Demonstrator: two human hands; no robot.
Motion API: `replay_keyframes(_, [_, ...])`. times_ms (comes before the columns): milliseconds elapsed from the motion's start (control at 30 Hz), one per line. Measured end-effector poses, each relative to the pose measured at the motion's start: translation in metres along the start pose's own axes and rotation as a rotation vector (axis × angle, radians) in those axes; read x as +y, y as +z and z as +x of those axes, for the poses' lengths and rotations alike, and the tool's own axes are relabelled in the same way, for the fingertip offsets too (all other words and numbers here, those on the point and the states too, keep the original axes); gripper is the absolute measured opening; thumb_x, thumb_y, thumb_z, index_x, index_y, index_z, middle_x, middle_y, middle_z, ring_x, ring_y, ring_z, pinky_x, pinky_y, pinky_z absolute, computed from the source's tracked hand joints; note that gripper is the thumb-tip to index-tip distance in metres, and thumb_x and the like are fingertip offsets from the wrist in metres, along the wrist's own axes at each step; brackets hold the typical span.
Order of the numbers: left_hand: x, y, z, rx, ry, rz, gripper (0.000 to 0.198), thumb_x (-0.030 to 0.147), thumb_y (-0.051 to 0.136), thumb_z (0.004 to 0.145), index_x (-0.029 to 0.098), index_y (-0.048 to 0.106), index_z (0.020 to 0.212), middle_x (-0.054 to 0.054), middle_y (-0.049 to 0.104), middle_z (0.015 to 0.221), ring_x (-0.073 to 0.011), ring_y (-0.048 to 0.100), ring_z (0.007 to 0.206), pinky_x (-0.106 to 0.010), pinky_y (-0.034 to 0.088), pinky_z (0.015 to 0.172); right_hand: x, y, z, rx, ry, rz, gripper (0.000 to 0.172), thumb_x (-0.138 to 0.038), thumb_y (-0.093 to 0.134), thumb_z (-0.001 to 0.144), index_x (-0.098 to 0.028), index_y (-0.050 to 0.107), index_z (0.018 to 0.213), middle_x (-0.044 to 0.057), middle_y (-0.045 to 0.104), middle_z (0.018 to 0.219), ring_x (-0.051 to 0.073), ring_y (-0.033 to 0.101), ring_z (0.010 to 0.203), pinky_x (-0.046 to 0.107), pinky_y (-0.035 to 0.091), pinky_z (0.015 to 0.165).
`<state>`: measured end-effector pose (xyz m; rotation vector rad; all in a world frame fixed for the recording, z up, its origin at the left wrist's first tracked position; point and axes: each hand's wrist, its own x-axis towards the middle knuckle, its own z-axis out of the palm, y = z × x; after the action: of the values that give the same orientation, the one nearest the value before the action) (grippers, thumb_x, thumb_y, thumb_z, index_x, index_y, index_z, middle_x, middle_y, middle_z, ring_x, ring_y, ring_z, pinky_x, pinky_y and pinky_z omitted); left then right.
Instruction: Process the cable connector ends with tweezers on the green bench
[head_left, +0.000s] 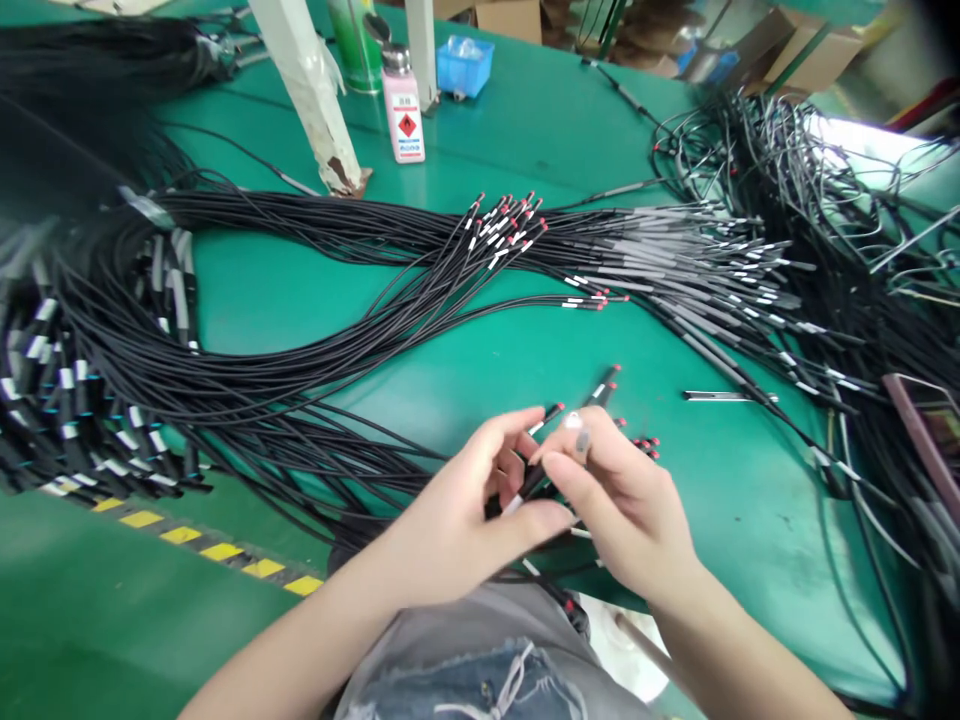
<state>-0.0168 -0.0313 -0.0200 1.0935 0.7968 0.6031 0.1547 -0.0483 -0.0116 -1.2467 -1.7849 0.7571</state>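
Note:
My left hand (pixel 469 510) and my right hand (pixel 626 505) meet over the near edge of a green table (pixel 465 380). Both close round a small bunch of thin black cables with red tips (pixel 604 385) that stick out past the fingers toward the upper right. The left thumb and fingers pinch one cable near a white label band. A few more red tips (pixel 646 445) show behind the right hand. A big fan of the same cables (pixel 510 225) lies across the middle of the table.
A thick bundle of black cables (pixel 82 400) loops at the left, and a tangled heap (pixel 817 230) fills the right. A white bottle with a red hazard label (pixel 403 105), a blue tray (pixel 465 65) and a white post (pixel 315 95) stand at the back. Tweezers (pixel 724 396) lie to the right.

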Motion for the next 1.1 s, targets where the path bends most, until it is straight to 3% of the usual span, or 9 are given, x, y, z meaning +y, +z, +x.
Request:
replay_keyframes(67, [0.005,-0.007,-0.003,0.019,-0.011,-0.061,0.030,0.032,0.070,0.084,0.020,0.070,0.112,-0.004,0.068,0.099,-0.0150,0.059,0.086,-0.028,0.048,0.081,0.000,-0.003,0.000,0.023,0.060,0.059,0.020,-0.021,0.048,0.098,-0.020,0.058,0.081,-0.001,0.056,0.074,0.014,0.051,0.070,0.029,0.042,0.069])
replay_keyframes(167, [0.011,-0.013,-0.005,0.034,-0.113,-0.158,0.013,0.029,0.078,0.077,0.021,0.078,0.087,-0.001,0.074,0.081,-0.0139,0.065,0.078,-0.026,0.050,0.077,0.000,-0.004,0.000,0.029,0.106,0.120,0.022,-0.024,0.049,0.099,-0.020,0.059,0.080,-0.001,0.057,0.073,0.013,0.052,0.070,0.028,0.043,0.067])
replay_keyframes(300, [0.007,-0.011,-0.004,0.061,-0.177,-0.332,0.014,0.021,0.084,0.070,0.022,0.079,0.083,-0.001,0.077,0.074,-0.0128,0.069,0.065,-0.024,0.054,0.068,0.002,0.001,0.000,0.080,0.150,0.159,0.020,-0.027,0.051,0.099,-0.021,0.064,0.085,-0.001,0.060,0.077,0.012,0.056,0.072,0.025,0.047,0.068])
replay_keyframes(400, [0.003,-0.008,-0.001,0.133,-0.111,-0.402,0.015,0.017,0.084,0.069,0.020,0.079,0.083,-0.002,0.076,0.068,-0.0105,0.066,0.057,-0.019,0.050,0.058,0.003,0.005,-0.001,0.140,0.154,0.177,0.020,-0.027,0.049,0.101,-0.027,0.067,0.109,0.000,0.065,0.090,0.012,0.061,0.079,0.024,0.052,0.072])
replay_keyframes(533, [0.003,-0.008,-0.001,0.219,-0.083,-0.495,0.018,0.017,0.085,0.066,0.018,0.079,0.084,-0.001,0.074,0.063,-0.0095,0.064,0.053,-0.018,0.048,0.054,0.000,0.010,-0.007,0.231,0.079,0.347,0.047,-0.016,0.056,0.096,-0.030,0.046,0.140,0.002,0.068,0.101,0.013,0.067,0.088,0.026,0.060,0.075])
replay_keyframes(700, [0.007,-0.007,-0.004,0.222,-0.116,-0.615,0.021,0.022,0.088,0.062,0.016,0.079,0.080,-0.003,0.072,0.060,-0.0101,0.061,0.051,-0.020,0.047,0.054,-0.001,0.019,-0.014,0.282,-0.098,0.350,0.053,0.005,0.059,0.085,-0.026,0.053,0.128,0.005,0.067,0.117,0.016,0.069,0.104,0.031,0.062,0.089])
replay_keyframes(833, [0.007,-0.007,-0.004,0.200,-0.124,-0.625,0.021,0.025,0.087,0.064,0.015,0.079,0.080,-0.003,0.071,0.061,-0.0094,0.060,0.052,-0.019,0.043,0.052,0.004,0.023,-0.017,0.226,-0.210,0.297,0.059,0.010,0.059,0.081,-0.023,0.050,0.129,0.007,0.067,0.117,0.019,0.064,0.115,0.040,0.057,0.100])
replay_keyframes(1100, [0.005,-0.007,-0.004,0.203,-0.150,-0.609,0.023,0.026,0.088,0.063,0.016,0.078,0.081,-0.002,0.069,0.061,-0.0098,0.059,0.052,-0.020,0.042,0.053,0.004,0.022,-0.019,0.204,-0.212,0.212,0.056,0.008,0.059,0.079,-0.022,0.051,0.125,0.010,0.068,0.114,0.023,0.066,0.112,0.042,0.061,0.091])
